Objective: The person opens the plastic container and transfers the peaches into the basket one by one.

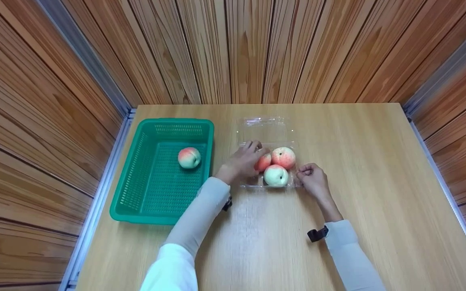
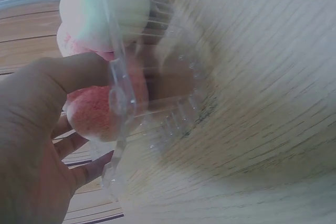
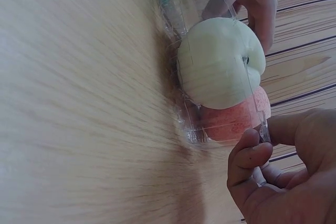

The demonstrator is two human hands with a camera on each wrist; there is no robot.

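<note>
Left hand [image 1: 241,161]: its thumb and fingers are round the left peach [image 1: 263,162], down in the clear plastic box [image 1: 254,184]. If it pulls away fast, that peach might roll.
Right hand [image 1: 315,180]: pinches the box's right edge. If it tugs too hard, the thin plastic could bend, or the box could slide on the worktop [image 1: 265,242].
Front peach [image 1: 276,175] and back peach [image 1: 284,157]: both sit in the box, close to the left peach. A hard push from the left hand could pop one up.
Lid [image 1: 265,131]: open on the far side. I can't tell if it lies flat; a knock could shake it.
Basket peach [image 1: 189,158]: alone in the green basket [image 1: 162,219]. If the left sleeve [image 1: 200,214] bumps the basket, this peach could roll about.
</note>
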